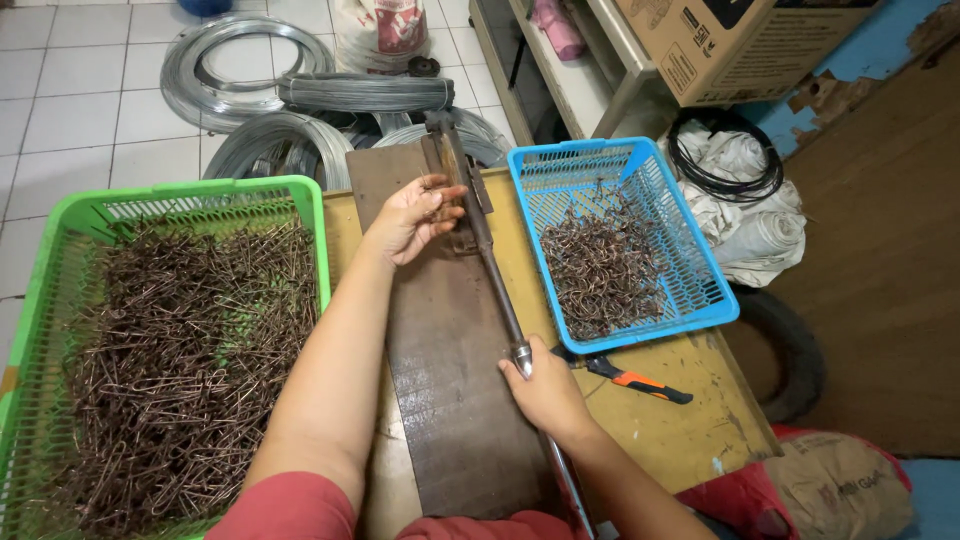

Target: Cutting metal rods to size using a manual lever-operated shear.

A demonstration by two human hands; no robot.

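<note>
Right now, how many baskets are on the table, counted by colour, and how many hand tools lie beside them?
Green plastic basket: 1
Blue plastic basket: 1
Orange-handled pliers: 1
Long-handled lever tool: 1, with the left hand at its head and the right hand on its handle
Total: 4

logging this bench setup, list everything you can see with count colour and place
green basket: one, left, full of brown bent wire pieces
blue basket: one, right, part-filled with bent wire pieces
bending lever tool: one, dark metal, on dark board, centre
pliers: one, orange-black, below blue basket
wire coils: several, grey, floor behind
cardboard box: one, brown, top right
black cable coil: one, on white cloth
left hand: at tool head
right hand: gripping lever handle
</note>
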